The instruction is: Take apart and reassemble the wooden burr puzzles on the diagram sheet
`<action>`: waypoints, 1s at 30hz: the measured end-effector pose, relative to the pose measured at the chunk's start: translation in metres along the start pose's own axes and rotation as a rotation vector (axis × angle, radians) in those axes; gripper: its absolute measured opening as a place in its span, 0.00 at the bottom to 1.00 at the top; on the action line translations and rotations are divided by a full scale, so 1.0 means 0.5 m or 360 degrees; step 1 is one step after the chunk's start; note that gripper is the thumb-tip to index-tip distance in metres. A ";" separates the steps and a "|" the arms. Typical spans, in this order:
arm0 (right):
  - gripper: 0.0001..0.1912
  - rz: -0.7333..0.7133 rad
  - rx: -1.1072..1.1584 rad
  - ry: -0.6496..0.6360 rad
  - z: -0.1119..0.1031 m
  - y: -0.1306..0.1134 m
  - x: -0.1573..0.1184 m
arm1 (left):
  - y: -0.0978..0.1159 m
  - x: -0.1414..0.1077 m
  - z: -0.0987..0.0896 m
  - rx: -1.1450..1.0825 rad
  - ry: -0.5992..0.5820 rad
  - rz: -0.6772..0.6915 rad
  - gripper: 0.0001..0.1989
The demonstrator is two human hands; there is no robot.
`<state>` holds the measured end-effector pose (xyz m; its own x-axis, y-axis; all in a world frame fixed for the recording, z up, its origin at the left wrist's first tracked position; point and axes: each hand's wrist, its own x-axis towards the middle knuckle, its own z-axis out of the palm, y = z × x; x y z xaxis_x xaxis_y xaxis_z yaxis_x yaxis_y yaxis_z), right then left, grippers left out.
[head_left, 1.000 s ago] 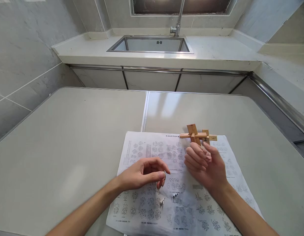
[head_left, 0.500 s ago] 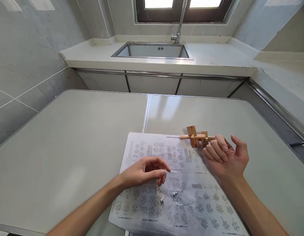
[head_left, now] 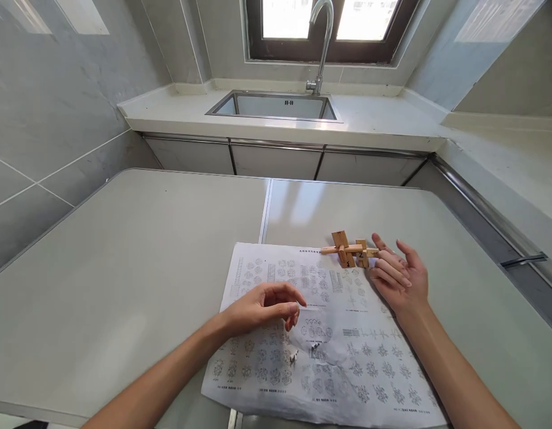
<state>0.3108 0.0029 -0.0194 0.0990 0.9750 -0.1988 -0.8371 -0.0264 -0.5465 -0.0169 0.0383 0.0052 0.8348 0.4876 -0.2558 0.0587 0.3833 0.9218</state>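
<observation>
A printed paper sheet (head_left: 258, 387) lies on the table, covered in rows of small line drawings, with two small torn spots near its middle. Over its left half hovers my left hand (head_left: 269, 307), fingers loosely curved and thumb apart, nothing in it. At the sheet's top right edge rests a small wooden assembly (head_left: 343, 249) of crossed sticks and flat slats bearing dark marks. My right hand (head_left: 400, 275) is palm up beside its right end, the index finger and thumb spread and the other fingers bent. Whether those fingers touch the wooden end cannot be made out.
The pale table (head_left: 124, 286) has a seam down its middle. Beyond it a white counter (head_left: 369, 116) holds a sink (head_left: 276, 106) and a tall faucet (head_left: 323, 47) below a window. Tiled walls stand at both sides, with a metal rail (head_left: 481, 208) along the right.
My right hand's fingers have loosened from a tighter curl, with the index finger now raised. My left hand keeps its pose. The camera view has tilted up slightly.
</observation>
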 end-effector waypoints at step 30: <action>0.17 0.0265 0.0163 -0.0836 -0.073 0.046 -0.014 | -0.001 -0.005 -0.003 -0.0027 -0.0024 0.0038 0.13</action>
<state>0.3104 -0.0124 -0.0606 -0.2985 0.9390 0.1707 -0.8690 -0.1935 -0.4554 -0.0200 0.0380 0.0051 0.8441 0.4846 -0.2294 0.0296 0.3850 0.9224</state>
